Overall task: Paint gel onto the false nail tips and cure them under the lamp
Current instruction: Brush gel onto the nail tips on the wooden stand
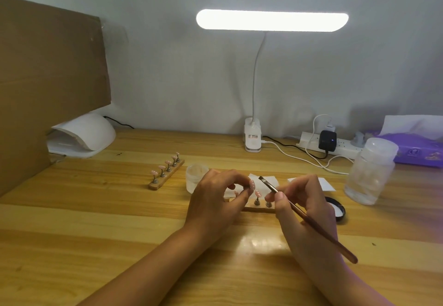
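Nail tips [257,194], pink and set on small pegs, stand in a wooden holder [259,208] on the surface [119,222], just behind the two hands and partly hidden by them. The left hand [215,200] has its fingers curled and seems to pinch a raised tip [251,183] between thumb and forefinger. The right hand [304,200] grips a brush [311,222] like a pen, with its bristles pointing up and left toward that tip. White pads [268,182] lie just beyond the holder, a small jar [195,176] sits to their left and a black lid [338,210] to the right. Farther left, a second holder [166,176] carries five more tips. A clear bottle [370,171] stands at the right. At the back are a white curing lamp [84,135], a lit desk lamp [272,20], a power strip [345,146] and a purple tissue box [417,150].
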Motion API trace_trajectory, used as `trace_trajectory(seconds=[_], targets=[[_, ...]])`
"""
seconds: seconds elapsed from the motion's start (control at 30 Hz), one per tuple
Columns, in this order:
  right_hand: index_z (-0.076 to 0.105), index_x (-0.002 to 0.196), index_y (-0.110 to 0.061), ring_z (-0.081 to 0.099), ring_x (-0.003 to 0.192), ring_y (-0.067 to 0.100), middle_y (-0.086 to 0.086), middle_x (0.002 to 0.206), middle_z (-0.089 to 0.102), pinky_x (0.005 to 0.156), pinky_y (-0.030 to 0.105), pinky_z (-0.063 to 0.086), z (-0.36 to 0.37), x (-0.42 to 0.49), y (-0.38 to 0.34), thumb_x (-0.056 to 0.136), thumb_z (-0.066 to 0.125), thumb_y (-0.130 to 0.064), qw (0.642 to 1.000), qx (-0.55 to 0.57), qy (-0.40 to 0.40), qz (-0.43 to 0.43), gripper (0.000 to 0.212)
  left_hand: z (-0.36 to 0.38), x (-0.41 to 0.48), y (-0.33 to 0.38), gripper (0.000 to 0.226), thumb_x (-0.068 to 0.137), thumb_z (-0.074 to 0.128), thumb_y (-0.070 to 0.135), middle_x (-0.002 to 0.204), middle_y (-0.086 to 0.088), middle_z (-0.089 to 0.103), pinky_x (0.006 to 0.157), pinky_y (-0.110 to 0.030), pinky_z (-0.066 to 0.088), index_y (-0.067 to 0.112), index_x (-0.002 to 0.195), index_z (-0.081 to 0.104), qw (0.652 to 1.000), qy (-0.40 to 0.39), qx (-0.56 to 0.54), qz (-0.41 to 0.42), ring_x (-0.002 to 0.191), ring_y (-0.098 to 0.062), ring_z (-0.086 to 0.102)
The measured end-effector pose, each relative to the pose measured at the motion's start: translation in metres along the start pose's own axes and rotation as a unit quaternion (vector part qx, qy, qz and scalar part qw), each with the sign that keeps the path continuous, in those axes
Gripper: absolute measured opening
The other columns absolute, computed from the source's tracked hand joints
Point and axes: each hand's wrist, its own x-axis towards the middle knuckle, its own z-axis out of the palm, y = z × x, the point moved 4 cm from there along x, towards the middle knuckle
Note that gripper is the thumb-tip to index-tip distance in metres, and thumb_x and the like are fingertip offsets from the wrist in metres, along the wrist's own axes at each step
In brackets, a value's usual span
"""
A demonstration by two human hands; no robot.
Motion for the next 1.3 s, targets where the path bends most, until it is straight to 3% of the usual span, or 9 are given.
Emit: trace_trajectory(seconds=[0.07,0.2,0.43,0.6,0.73,0.9,1.17,1.23,1.3], targets=[[0.046,0.084,-0.038,0.068,0.080,0.014,-0.014,0.079,0.069,0.074,0.048,0.053,0.0003,-0.0005,-0.0003,0.083,0.053,-0.034,1.000,0.000,-0.006,-0.005,0.009,0.0000,0.0000,0.0004,0.013,0.083,0.076,0.023,0.084,0.024,0.066,0.068,-0.022,0.045,0.034,0.087,0.070,1.000,-0.001,-0.001,0.000,0.087,-0.004,0.055],[0.051,0.084,-0.030,0.068,0.075,0.013,-0.013,0.075,0.070,0.071,0.044,0.055,0.0024,0.0004,-0.0016,0.085,0.055,-0.029,1.000,0.005,-0.015,-0.017,0.004,-0.0005,0.0005,0.0016,0.012,0.083,0.076,0.024,0.083,0.027,0.063,0.069,-0.024,0.046,0.033,0.087,0.070,1.000,-0.002,0.004,0.005,0.087,-0.003,0.055],[0.056,0.084,-0.027,0.069,0.074,0.010,-0.012,0.077,0.069,0.071,0.034,0.054,0.0055,0.0010,0.0031,0.086,0.067,-0.007,0.999,-0.017,-0.045,-0.012,0.023,-0.0026,0.0003,0.0033,0.012,0.081,0.078,0.022,0.079,0.034,0.054,0.068,-0.019,0.041,0.030,0.087,0.070,1.000,0.008,0.016,0.015,0.084,-0.003,0.054],[0.056,0.083,-0.026,0.067,0.072,0.015,-0.005,0.074,0.068,0.065,0.040,0.055,0.0052,0.0008,0.0042,0.084,0.067,-0.010,0.998,-0.014,-0.057,0.002,0.019,-0.0028,0.0003,0.0029,0.012,0.079,0.080,0.021,0.077,0.034,0.052,0.066,-0.021,0.042,0.027,0.085,0.071,1.000,0.017,0.019,0.016,0.082,-0.003,0.054],[0.056,0.078,-0.023,0.065,0.068,0.015,-0.003,0.069,0.066,0.067,0.027,0.051,0.0045,0.0019,0.0014,0.075,0.062,-0.020,0.998,-0.021,-0.058,-0.001,0.007,-0.0015,0.0007,0.0005,0.011,0.079,0.080,0.021,0.077,0.028,0.058,0.068,-0.020,0.041,0.026,0.084,0.072,1.000,0.018,0.007,0.007,0.081,-0.004,0.054],[0.056,0.075,-0.021,0.059,0.068,0.014,-0.005,0.065,0.059,0.065,0.013,0.042,0.0038,0.0018,-0.0001,0.071,0.062,-0.018,0.998,-0.039,-0.052,-0.012,0.008,-0.0009,0.0006,-0.0006,0.009,0.080,0.079,0.022,0.081,0.021,0.064,0.069,-0.022,0.043,0.027,0.085,0.073,1.000,0.009,0.006,-0.002,0.082,-0.003,0.053],[0.052,0.079,-0.030,0.060,0.070,0.015,-0.006,0.071,0.061,0.068,0.039,0.050,0.0005,-0.0002,0.0021,0.076,0.056,-0.028,0.999,-0.023,-0.021,0.008,0.005,0.0008,0.0004,-0.0033,0.009,0.083,0.076,0.026,0.082,0.022,0.062,0.069,-0.016,0.039,0.033,0.085,0.070,1.000,-0.010,0.006,-0.019,0.086,-0.002,0.053],[0.051,0.081,-0.032,0.062,0.075,0.020,-0.008,0.073,0.063,0.071,0.048,0.051,-0.0001,0.0002,0.0035,0.078,0.057,-0.025,0.999,-0.022,-0.008,0.024,0.009,0.0026,0.0014,-0.0042,0.012,0.083,0.076,0.027,0.085,0.022,0.065,0.071,-0.018,0.040,0.036,0.084,0.067,1.000,-0.021,-0.002,-0.023,0.089,-0.002,0.053],[0.051,0.082,-0.032,0.063,0.076,0.020,-0.009,0.074,0.063,0.072,0.049,0.052,-0.0003,0.0011,0.0038,0.081,0.056,-0.026,0.999,-0.020,-0.002,0.034,0.008,0.0048,0.0025,-0.0059,0.015,0.084,0.075,0.028,0.087,0.022,0.066,0.073,-0.022,0.043,0.039,0.082,0.065,0.999,-0.032,-0.013,-0.030,0.090,-0.003,0.054]])
